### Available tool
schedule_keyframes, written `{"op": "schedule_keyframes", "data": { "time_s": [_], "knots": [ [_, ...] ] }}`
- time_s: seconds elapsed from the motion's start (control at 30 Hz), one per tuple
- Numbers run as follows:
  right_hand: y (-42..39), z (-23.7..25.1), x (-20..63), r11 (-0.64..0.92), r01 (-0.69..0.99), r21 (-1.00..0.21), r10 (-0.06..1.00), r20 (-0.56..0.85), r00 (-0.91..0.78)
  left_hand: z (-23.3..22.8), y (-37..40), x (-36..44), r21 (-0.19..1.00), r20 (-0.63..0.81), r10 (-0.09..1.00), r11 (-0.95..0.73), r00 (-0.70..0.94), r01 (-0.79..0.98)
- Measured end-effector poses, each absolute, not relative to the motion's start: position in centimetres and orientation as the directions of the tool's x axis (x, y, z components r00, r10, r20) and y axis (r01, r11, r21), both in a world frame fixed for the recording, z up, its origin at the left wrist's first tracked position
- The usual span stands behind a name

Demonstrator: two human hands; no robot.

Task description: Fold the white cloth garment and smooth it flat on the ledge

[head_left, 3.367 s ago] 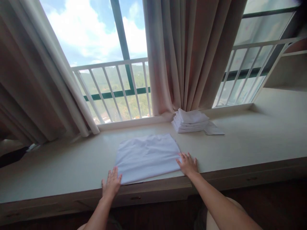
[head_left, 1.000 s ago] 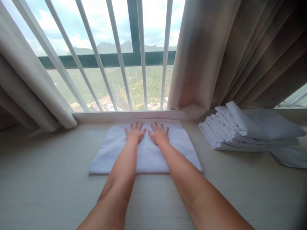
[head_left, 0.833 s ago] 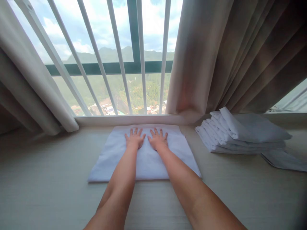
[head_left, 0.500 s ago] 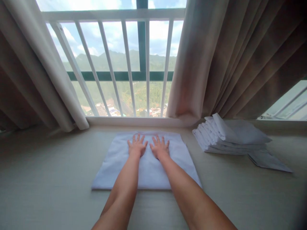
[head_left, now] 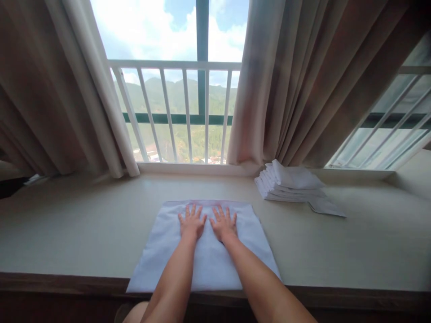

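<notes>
White cloth lies flat on the table under both your palms. Your left hand and right hand press side by side near its far edge, each grip spread open, clasping nothing. Folded stack sits well right of them.

Bright daylight through the window, blown-out clouds, dim curtains, sharp centre, wide-angle bending at edges

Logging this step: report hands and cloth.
Left hand and right hand flat, side by side on the white cloth. Folded stack apart, far right. Nothing between.
</notes>
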State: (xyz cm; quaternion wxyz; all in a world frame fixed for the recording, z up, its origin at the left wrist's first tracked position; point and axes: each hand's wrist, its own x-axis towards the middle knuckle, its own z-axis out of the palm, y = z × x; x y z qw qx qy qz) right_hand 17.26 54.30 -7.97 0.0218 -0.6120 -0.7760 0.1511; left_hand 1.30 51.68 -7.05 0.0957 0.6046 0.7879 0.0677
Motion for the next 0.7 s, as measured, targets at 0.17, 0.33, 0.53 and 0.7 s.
{"op": "schedule_keyframes", "data": {
  "time_s": [0.17,0.33,0.53,0.7],
  "knots": [
    [49.8,-7.9,18.7,0.215,0.942,-0.257,0.953,-0.155,-0.259,-6.9,46.8,2.8,0.223,-0.075,0.963,0.268,-0.257,0.937],
    [46.8,-8.1,20.0,0.223,0.940,-0.258,0.953,-0.144,-0.265,-7.0,43.8,3.9,0.228,-0.093,0.960,0.281,-0.266,0.932],
    [44.7,-8.3,20.8,0.214,0.946,-0.245,0.955,-0.152,-0.256,-7.1,41.8,4.7,0.234,-0.086,0.960,0.281,-0.268,0.931],
    [44.4,-8.2,20.9,0.227,0.945,-0.234,0.949,-0.165,-0.269,-7.4,40.9,4.8,0.226,-0.073,0.960,0.281,-0.271,0.933]
  ]
}}
